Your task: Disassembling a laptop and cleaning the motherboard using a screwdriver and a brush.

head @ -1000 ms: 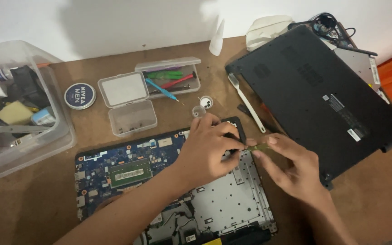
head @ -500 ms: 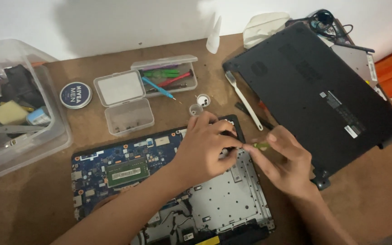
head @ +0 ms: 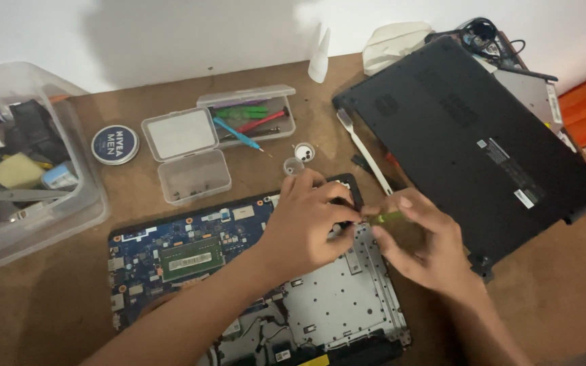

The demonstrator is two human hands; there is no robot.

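Observation:
An opened laptop base [head: 171, 257] lies on the brown table, its blue motherboard and silver metal frame exposed. My left hand [head: 306, 220] rests curled on the upper right part of the base, over a black part near the corner. My right hand [head: 425, 244] grips a small green-handled screwdriver [head: 384, 217] whose tip points toward my left fingers. What lies under the left hand is hidden.
The black laptop bottom cover [head: 469, 142] lies at the right. A white plastic pry tool [head: 364, 152], two small round caps [head: 300, 157], open clear boxes with tools [head: 245, 118], a blue round tin [head: 114, 144] and a clear bin [head: 28, 169] at the left.
The view has shifted slightly; both hands stay at the laptop's upper right corner, with the right hand and screwdriver drawn a little closer to the left fingers.

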